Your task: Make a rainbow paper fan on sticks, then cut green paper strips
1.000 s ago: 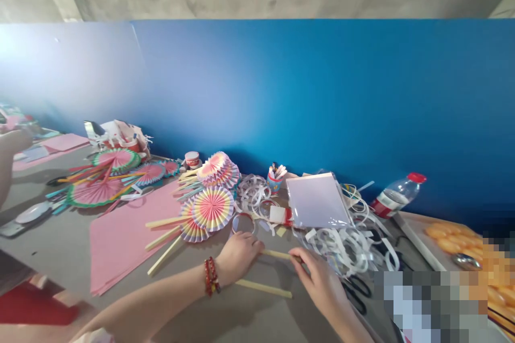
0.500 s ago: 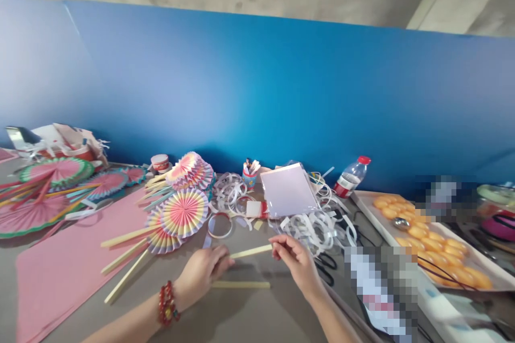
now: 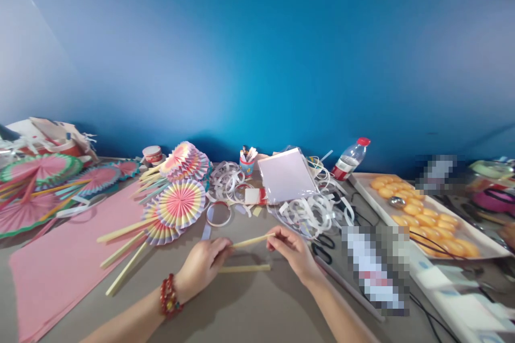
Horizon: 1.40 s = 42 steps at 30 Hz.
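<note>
A pale yellow paper strip (image 3: 251,241) stretches between my two hands above the grey table. My left hand (image 3: 205,260), with a red bead bracelet at the wrist, is closed on its left end. The fingertips of my right hand (image 3: 292,251) pinch the right end. Beneath them a second pale yellow strip (image 3: 245,268) lies flat on the table, its left end hidden behind my left hand. To the left lie several pleated paper fans, the nearest a pink and yellow round fan (image 3: 182,204) with pale yellow stick handles (image 3: 126,277).
Pink paper sheets (image 3: 60,273) cover the table's left. Behind my hands are a roll of tape (image 3: 219,214), curled white strips (image 3: 317,213), a packet of lilac paper (image 3: 287,176) and a pen cup (image 3: 247,163). Black-handled scissors (image 3: 323,249), a bottle (image 3: 351,159) and a tray (image 3: 362,182) stand right.
The view has tilted down, so the table things sit higher in the picture. Both hands still hold the strip, its right end now raised slightly more.
</note>
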{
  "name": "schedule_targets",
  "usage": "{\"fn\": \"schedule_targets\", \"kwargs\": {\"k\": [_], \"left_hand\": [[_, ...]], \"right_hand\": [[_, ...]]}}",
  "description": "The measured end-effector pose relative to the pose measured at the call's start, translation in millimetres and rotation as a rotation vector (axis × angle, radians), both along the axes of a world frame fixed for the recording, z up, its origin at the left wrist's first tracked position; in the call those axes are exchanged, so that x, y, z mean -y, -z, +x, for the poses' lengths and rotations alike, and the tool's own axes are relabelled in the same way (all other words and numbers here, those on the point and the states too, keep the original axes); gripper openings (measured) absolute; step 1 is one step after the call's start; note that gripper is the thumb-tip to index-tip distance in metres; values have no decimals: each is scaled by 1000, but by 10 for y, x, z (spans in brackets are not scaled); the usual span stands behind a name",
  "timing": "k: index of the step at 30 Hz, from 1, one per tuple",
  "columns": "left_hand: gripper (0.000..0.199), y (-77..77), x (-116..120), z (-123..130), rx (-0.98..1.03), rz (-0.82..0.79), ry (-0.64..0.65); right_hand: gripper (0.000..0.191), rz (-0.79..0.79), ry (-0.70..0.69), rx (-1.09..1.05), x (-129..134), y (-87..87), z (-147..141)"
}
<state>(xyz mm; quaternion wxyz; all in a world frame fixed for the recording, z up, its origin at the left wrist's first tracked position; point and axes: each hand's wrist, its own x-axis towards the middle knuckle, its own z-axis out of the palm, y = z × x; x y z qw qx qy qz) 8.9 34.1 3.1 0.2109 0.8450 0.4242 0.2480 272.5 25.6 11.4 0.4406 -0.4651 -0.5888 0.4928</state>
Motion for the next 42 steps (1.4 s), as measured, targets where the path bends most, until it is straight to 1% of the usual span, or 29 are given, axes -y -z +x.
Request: {"fn": "schedule_targets", "kwargs": {"k": [2, 6, 8, 13, 17, 20, 25, 26, 28, 29, 31, 35, 37, 39, 42], "left_hand": [[22, -18, 0, -17, 29, 6, 6], [21, -36, 24, -17, 56, 26, 77], [20, -34, 39, -7, 60, -9, 87], [20, -47, 63, 6, 68, -145, 51], [29, -111, 90, 8, 147, -343, 53], [28, -140, 121, 24, 221, -506, 70], [39, -86, 177, 79, 448, -869, 212], [40, -71, 186, 89, 478, -923, 226], [40, -54, 198, 99, 489, -993, 213], [39, -55, 198, 98, 475, -999, 195], [36, -75, 189, 83, 433, -946, 153], [33, -158, 146, 29, 371, -742, 66], [30, -190, 130, 10, 315, -615, 39], [26, -200, 126, 3, 247, -516, 32], [21, -174, 132, 3, 160, -464, 33]], "right_hand": [[31, -6, -16, 11, 9, -16, 30], [31, -13, -23, 19, 31, -11, 28], [31, -11, -34, 31, 44, 2, 4], [30, -38, -68, 24, 62, 9, -40], [28, -19, -62, -7, 69, -15, -34], [28, -21, -64, -16, 84, -25, -38], [30, -10, -110, 1, 125, -35, -133], [30, -5, -125, 20, 130, -43, -154], [31, 15, -153, 89, 131, -69, -172], [30, 26, -175, 137, 126, -86, -164], [25, 56, -224, 269, 106, -119, -113], [23, 173, -271, 645, 77, -159, 17], [18, 212, -293, 779, 83, -164, 32], [12, 238, -318, 820, 95, -165, 13], [10, 251, -340, 804, 109, -162, -26]]}}
